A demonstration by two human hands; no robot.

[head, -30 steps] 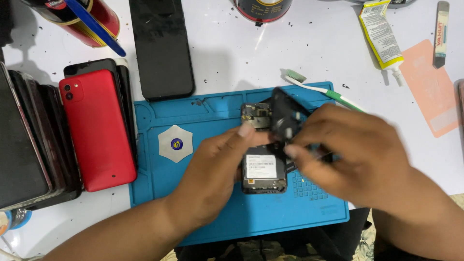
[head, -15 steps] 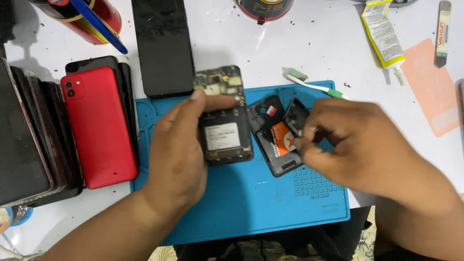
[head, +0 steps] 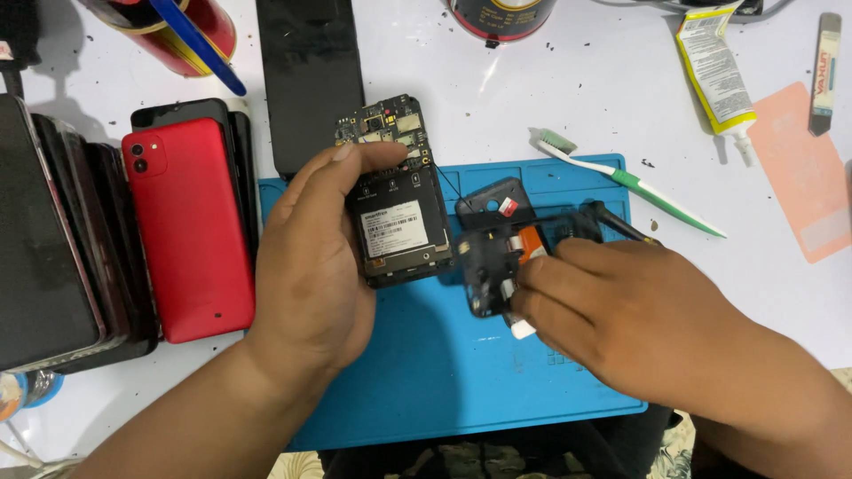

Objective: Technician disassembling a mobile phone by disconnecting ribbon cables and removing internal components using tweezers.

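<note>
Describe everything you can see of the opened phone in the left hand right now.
The opened phone is a small black handset with its back cover off. The top shows a bare circuit board with metal shields and small chips; below it sits a black battery with a white label. It lies face down, tilted slightly, partly over the blue mat and partly over the white table. The left hand grips its left edge, thumb across the upper part. A thin dark wire runs from it toward the black part under the right hand.

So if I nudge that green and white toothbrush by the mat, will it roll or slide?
The toothbrush probably slides or pivots rather than rolls: it lies flat, its handle looks flattened. Thin and plastic, it is likely light. Its head rests on the blue mat, which may grip it.
</note>
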